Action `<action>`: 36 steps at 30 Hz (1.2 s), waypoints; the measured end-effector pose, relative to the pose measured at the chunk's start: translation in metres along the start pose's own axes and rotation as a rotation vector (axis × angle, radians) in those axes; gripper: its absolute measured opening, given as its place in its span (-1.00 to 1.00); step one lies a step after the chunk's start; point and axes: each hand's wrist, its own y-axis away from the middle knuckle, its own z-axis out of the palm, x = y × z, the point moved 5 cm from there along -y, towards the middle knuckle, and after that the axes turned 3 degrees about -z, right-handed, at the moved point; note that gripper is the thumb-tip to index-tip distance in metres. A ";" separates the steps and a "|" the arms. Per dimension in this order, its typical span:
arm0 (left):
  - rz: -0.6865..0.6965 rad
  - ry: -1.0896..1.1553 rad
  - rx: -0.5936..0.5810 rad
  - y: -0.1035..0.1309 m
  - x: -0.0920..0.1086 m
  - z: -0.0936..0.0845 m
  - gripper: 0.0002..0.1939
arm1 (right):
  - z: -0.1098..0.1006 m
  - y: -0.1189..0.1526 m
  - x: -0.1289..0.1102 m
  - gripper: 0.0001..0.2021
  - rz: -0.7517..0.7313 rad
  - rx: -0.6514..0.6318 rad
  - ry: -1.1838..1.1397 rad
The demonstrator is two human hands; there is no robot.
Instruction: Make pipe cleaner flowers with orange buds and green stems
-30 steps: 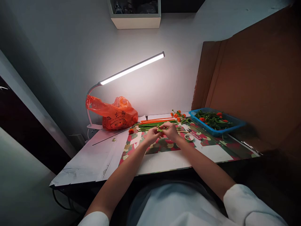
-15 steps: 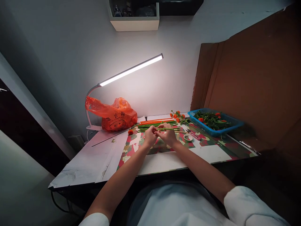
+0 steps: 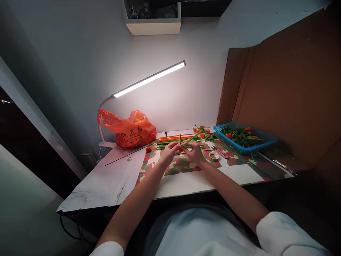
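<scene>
My left hand [image 3: 170, 152] and my right hand [image 3: 194, 153] meet above the patterned mat, fingertips pinched together. Between them is a green pipe cleaner [image 3: 194, 137]; one green end [image 3: 180, 138] stands upright and another length slants up to the right. Whether this is one bent piece or two, I cannot tell. Behind the hands lie several green pipe cleaners [image 3: 166, 143] in a row, with orange ones [image 3: 174, 137] beyond them. To the right of my right hand are a roll of pale green tape [image 3: 214, 156] and pink-handled scissors [image 3: 221, 153].
An orange plastic bag [image 3: 135, 133] stands at the left by a lit desk lamp [image 3: 149, 79]. Orange flowers [image 3: 202, 132] lie at the back, and one orange pompom [image 3: 148, 149] sits by the bag. A blue basket [image 3: 241, 148] holds leafy flowers, beside a cardboard panel [image 3: 282, 89].
The green pipe cleaner, earlier nearly level between my hands, now has one end upright and another slanting up. My fingers have shifted slightly, and the view has moved a little.
</scene>
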 end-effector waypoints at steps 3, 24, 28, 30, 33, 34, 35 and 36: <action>-0.018 0.023 -0.023 0.001 0.002 0.001 -0.59 | -0.002 0.000 0.000 -0.88 0.018 0.018 -0.024; 0.034 0.071 -0.099 0.002 0.008 0.005 -0.61 | 0.001 -0.002 0.021 -0.77 0.277 0.162 -0.459; -0.035 0.111 -0.163 0.003 0.004 0.007 -0.60 | -0.003 -0.001 0.023 -0.77 0.282 0.197 -0.460; -0.047 0.092 -0.188 0.003 0.003 0.008 -0.60 | -0.004 0.000 0.024 -0.78 0.279 0.192 -0.444; -0.028 0.072 -0.188 0.004 0.003 0.010 -0.54 | -0.008 0.001 0.026 -0.80 0.261 0.220 -0.366; -0.016 0.060 -0.183 0.005 0.004 0.010 -0.51 | -0.010 0.002 0.026 -0.81 0.256 0.228 -0.331; 0.000 0.038 -0.177 0.006 0.005 0.011 -0.49 | -0.011 0.002 0.025 -0.83 0.254 0.231 -0.300; 0.020 0.012 -0.167 0.007 0.007 0.012 -0.49 | -0.012 0.002 0.025 -0.84 0.256 0.227 -0.274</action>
